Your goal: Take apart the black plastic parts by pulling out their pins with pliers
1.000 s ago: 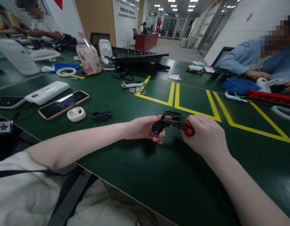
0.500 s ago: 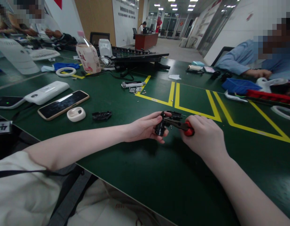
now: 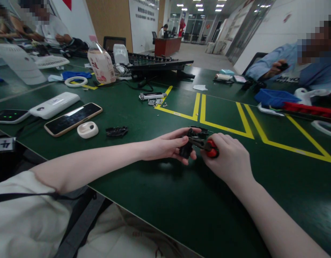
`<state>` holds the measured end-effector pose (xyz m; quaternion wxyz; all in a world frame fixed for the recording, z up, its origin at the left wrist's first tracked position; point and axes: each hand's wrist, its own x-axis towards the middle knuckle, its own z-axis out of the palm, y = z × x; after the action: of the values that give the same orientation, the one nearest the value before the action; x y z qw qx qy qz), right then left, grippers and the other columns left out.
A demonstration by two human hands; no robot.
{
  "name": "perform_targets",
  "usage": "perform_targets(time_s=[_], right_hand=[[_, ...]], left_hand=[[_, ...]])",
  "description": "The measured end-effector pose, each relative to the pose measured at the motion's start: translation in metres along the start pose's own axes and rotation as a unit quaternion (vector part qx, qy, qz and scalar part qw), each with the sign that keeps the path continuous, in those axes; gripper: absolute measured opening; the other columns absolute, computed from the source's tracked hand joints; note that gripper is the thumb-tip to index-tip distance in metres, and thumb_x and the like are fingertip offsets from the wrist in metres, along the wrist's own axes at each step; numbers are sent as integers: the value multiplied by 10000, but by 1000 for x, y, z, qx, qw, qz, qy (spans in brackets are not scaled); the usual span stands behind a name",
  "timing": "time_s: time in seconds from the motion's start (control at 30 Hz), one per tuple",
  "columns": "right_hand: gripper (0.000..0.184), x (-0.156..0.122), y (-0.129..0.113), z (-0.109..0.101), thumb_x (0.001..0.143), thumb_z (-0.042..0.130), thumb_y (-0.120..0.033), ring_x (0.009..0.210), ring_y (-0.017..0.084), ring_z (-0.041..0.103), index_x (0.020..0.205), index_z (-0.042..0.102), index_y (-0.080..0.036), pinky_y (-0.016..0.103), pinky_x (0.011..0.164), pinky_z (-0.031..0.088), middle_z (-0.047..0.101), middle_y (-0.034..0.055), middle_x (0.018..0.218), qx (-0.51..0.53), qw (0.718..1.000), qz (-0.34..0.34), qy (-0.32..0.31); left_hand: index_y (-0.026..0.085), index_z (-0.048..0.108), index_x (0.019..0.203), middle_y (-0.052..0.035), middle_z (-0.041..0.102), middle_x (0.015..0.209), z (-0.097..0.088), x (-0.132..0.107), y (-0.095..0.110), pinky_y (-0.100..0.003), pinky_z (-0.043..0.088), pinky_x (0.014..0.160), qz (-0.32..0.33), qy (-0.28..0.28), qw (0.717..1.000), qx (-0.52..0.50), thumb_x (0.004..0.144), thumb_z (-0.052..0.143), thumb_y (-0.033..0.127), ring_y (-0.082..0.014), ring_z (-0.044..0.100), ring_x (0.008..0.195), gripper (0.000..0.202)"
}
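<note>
My left hand (image 3: pixel 174 147) is closed around a black cylindrical part (image 3: pixel 186 150), thumb on top and fingers beneath. My right hand (image 3: pixel 226 152) grips red-handled pliers (image 3: pixel 212 148), whose dark jaws reach left onto the black part beside my left thumb. Exactly what the jaws pinch is too small to make out. Just behind the hands lies another dark piece (image 3: pixel 199 130), partly hidden by them. A separate black plastic piece (image 3: pixel 116 131) rests on the green table, left of my hands.
Left on the table (image 3: pixel 144 193) are a phone (image 3: pixel 74 119), a cream case (image 3: pixel 87 129) and a white device (image 3: pixel 55 105). Small metal parts (image 3: pixel 155 101) lie ahead by the yellow tape. A bottle (image 3: pixel 101 64) stands behind; a blue tray (image 3: pixel 275 98) sits right, near a co-worker (image 3: pixel 283 66).
The pliers and my right hand have shifted slightly left and turned against the black part, which has tilted. The co-worker at right has raised a hand holding a small dark object.
</note>
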<state>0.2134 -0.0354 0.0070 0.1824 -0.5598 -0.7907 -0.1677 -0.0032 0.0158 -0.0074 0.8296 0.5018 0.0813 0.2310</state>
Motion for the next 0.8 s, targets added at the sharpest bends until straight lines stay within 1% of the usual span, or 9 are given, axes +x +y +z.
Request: perform_targets(time_s=[0.13, 0.27, 0.33, 0.4, 0.43, 0.53, 0.6, 0.67, 0.8], right_hand=[[74, 0, -3, 5, 751, 555, -266, 718, 234, 592, 804, 536, -218, 326, 585, 407, 655, 76, 805, 69, 997, 37, -22], [82, 0, -5, 8, 747, 569, -282, 650, 210, 583, 737, 502, -237, 307, 551, 396, 647, 48, 743, 132, 987, 73, -53], [109, 0, -5, 7, 755, 573, -295, 629, 199, 580, 712, 489, -239, 302, 548, 397, 645, 40, 725, 158, 982, 82, -65], [120, 1, -6, 7, 764, 572, -309, 627, 194, 581, 708, 495, -236, 300, 550, 401, 651, 41, 728, 174, 978, 83, -75], [119, 1, -7, 6, 763, 571, -308, 630, 194, 584, 707, 497, -233, 299, 551, 401, 654, 42, 732, 176, 978, 84, -78], [99, 1, -9, 7, 752, 573, -283, 647, 194, 595, 711, 501, -229, 295, 561, 404, 662, 40, 747, 169, 978, 85, -92], [70, 1, -10, 8, 753, 573, -270, 659, 197, 606, 750, 517, -228, 297, 573, 416, 669, 39, 765, 164, 978, 87, -97], [90, 1, -10, 9, 760, 575, -269, 673, 208, 620, 834, 549, -225, 303, 580, 431, 680, 45, 790, 153, 980, 87, -97], [322, 2, -11, 8, 767, 574, -248, 741, 261, 647, 1081, 583, -176, 342, 604, 462, 700, 107, 877, 82, 993, 54, -72]], left_hand=[[278, 366, 1455, -99, 699, 983, 0, 0, -2, -343, 508, 798, -10, 13, 1000, 10, 902, 624, 467, -197, 665, 917, 639], [321, 188, 1529, -101, 706, 1018, 0, 1, -3, -359, 521, 802, 12, 41, 998, 37, 903, 618, 475, -203, 673, 912, 775], [329, 135, 1536, -104, 703, 1038, 1, 0, -2, -366, 529, 811, 18, 43, 998, 51, 908, 607, 479, -209, 675, 932, 800], [303, 162, 1523, -114, 693, 1062, 1, 0, -2, -370, 538, 817, 27, 37, 997, 62, 891, 642, 449, -225, 668, 985, 807], [284, 195, 1506, -114, 688, 1066, 1, 0, -1, -367, 541, 818, 32, 34, 997, 68, 869, 686, 399, -231, 663, 1008, 813], [224, 305, 1412, -90, 679, 1040, 2, 0, -1, -342, 543, 821, 46, 40, 994, 95, 740, 801, 148, -216, 667, 1004, 839], [201, 359, 1336, -72, 677, 1027, 4, 0, 0, -344, 541, 837, 54, 58, 989, 123, 675, 810, 52, -198, 680, 968, 814], [187, 396, 1278, -80, 671, 1060, 6, 0, 1, -371, 543, 861, 53, 81, 981, 168, 667, 821, 77, -194, 686, 950, 752], [168, 454, 1212, -97, 665, 1096, 10, -2, 3, -395, 556, 863, 53, 129, 954, 266, 691, 835, 212, -189, 689, 912, 647]])
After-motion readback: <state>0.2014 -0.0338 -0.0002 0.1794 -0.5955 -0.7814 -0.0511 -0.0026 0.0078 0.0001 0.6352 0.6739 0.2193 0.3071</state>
